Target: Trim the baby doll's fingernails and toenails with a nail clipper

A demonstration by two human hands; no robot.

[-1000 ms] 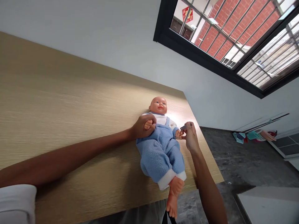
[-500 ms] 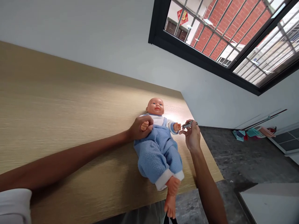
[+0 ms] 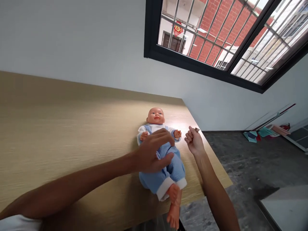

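Observation:
A baby doll (image 3: 177,162) in blue overalls and a white top lies face up on the wooden table (image 3: 72,128), its feet sticking out past the front edge. Over the doll's belly hovers my left hand (image 3: 155,150), fingers and thumb spread, holding nothing; whether it touches the cloth I cannot tell. My right hand (image 3: 195,142) is closed in a fist to the right of the doll's small hand (image 3: 177,134), apart from it. A bit of a metal nail clipper (image 3: 197,130) pokes out of that fist; the rest is hidden by the fingers.
Behind the table is a pale wall with a barred, black-framed window (image 3: 204,61). The table's right edge drops to a dark grey floor (image 3: 231,154). Colourful cloth-like items (image 3: 264,132) lie along the wall at the right.
My left hand has let go of the doll's arm and moved right over its belly, opening. My right hand has closed into a fist around the nail clipper. The view has shifted slightly.

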